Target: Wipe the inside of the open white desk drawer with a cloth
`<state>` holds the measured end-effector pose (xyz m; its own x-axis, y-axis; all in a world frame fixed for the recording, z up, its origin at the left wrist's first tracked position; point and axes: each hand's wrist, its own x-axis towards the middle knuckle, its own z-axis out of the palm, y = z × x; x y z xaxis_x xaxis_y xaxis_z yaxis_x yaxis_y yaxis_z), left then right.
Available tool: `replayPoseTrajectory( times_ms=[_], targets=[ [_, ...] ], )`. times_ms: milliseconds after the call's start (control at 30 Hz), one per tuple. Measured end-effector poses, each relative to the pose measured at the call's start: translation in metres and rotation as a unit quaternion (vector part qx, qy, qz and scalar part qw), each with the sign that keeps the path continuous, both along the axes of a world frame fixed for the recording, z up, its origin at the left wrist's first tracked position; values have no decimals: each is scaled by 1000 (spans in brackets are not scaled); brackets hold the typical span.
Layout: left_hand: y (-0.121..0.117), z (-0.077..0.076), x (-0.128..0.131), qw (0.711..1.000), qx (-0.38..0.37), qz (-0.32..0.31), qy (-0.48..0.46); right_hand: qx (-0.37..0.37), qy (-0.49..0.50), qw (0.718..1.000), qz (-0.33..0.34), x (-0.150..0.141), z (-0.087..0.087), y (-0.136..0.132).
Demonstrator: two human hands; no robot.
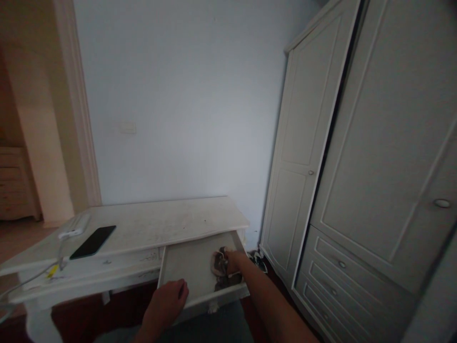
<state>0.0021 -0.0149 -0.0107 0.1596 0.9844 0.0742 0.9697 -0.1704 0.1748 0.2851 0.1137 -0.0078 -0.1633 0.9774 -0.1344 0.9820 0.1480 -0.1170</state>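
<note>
A white desk point(150, 224) stands against the wall with its right drawer point(189, 267) pulled out. My right hand point(233, 262) reaches into the drawer's right side and is closed on a small bundle of dark and light cloth point(218, 263). More dark cloth point(228, 281) lies just below it on the drawer floor. My left hand point(167, 300) rests at the drawer's front edge with its fingers curled, and what it holds, if anything, is hidden.
A black phone point(93, 241) and a white power strip point(74, 226) with a cable lie on the desk's left end. A tall white wardrobe point(357, 166) fills the right. Patterned shoes point(257, 259) sit on the floor between desk and wardrobe. A doorway opens at left.
</note>
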Motion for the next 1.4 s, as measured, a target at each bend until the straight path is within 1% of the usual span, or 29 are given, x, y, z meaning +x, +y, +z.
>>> replayPoseTrajectory(
  times_ms=[133,200,300,433,567,633,733,900,1033,1133,1233,1333,1400],
  targets=[
    [1,-5,-2,1000,16,-3,1,-88,8,994,69,-6,5,-8],
    [2,-8,-3,1000,23,-4,-4,-113,13,988,102,-15,5,-12],
    [4,-10,-3,1000,20,-5,-12,-129,20,982,140,-37,0,-17],
    [5,-8,-3,1000,7,-7,-19,-115,17,972,204,-79,-9,-18],
    [3,-3,-2,1000,-3,-5,-23,-74,32,965,248,-117,-16,-20],
    [2,-2,-2,1000,-7,-2,-19,-55,44,962,264,-132,-20,-21],
    [1,-2,-1,1000,-8,1,-10,-18,56,959,278,-147,-28,-24],
    [3,-4,-1,1000,1,-2,-1,67,63,963,255,-160,-39,-25],
    [2,-2,-1,1000,-6,5,-7,99,54,968,222,-172,-39,-24],
    [0,4,0,1000,-16,3,-15,117,44,975,185,-178,-33,-23],
    [-3,8,1,1000,-21,1,-11,134,43,980,142,-178,-23,-20],
    [-5,10,1,1000,-18,6,0,144,43,984,99,-169,-11,-12],
    [-6,9,1,1000,-15,7,5,145,36,986,73,-158,-4,-5]
  ],
)
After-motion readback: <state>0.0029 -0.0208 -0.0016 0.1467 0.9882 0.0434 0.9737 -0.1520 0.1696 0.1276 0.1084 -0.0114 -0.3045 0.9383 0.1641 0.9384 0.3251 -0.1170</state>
